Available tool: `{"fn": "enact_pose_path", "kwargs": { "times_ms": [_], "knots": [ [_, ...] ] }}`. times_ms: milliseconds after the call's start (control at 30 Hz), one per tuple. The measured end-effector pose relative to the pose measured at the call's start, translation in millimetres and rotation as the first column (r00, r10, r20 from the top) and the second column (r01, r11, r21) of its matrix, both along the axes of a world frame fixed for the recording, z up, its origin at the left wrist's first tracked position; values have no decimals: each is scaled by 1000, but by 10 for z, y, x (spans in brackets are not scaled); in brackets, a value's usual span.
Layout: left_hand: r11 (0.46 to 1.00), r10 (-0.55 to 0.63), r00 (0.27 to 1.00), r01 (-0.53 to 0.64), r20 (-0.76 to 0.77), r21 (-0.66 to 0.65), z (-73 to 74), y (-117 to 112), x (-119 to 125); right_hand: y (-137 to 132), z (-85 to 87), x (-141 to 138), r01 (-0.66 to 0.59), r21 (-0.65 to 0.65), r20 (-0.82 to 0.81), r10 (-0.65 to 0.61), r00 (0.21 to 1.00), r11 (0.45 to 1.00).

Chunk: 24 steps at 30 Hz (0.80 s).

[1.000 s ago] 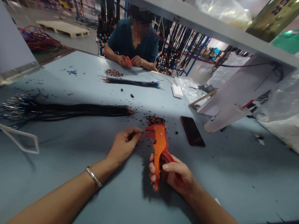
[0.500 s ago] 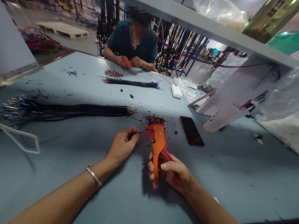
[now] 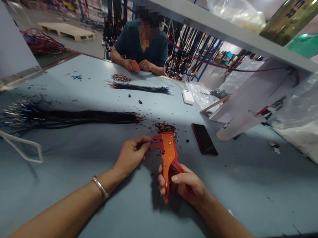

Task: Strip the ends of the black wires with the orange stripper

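My right hand is closed around the handles of an orange and red wire stripper, its head pointing away from me. My left hand pinches a thin black wire right at the stripper's red jaws. Most of that wire is hidden by my fingers. Just past the stripper's head lies a small pile of stripped scraps, with dark bits scattered around. Beyond my left hand a long bundle of black wires lies across the table, with copper ends toward the right.
A phone lies right of the stripper. Across the table a co-worker holds a red tool, near a second wire bundle. A white cable loops at the left. Plastic bags and a shelf frame stand at the right.
The stripper's jaws have closed, and my left fingers now sit against them with the wire. My right hand's grip stays in nearly the same spot.
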<state>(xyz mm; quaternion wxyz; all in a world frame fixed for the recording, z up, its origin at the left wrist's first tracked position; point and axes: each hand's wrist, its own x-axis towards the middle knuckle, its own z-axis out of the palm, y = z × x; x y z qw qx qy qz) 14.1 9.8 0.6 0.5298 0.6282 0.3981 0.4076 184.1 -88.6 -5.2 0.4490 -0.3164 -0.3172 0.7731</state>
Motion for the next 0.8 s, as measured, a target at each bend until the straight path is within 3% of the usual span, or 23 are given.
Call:
{"fn": "enact_pose_path", "kwargs": {
  "times_ms": [367, 800],
  "knots": [
    [937, 128, 972, -54, -195, 345, -25, 2, -28, -13, 25, 0, 17, 20, 29, -17, 999, 1000],
    [927, 124, 973, -44, -193, 371, -20, -4, -42, -16, 47, -1, 56, -9, 78, -55, 995, 998]
  ]
}}
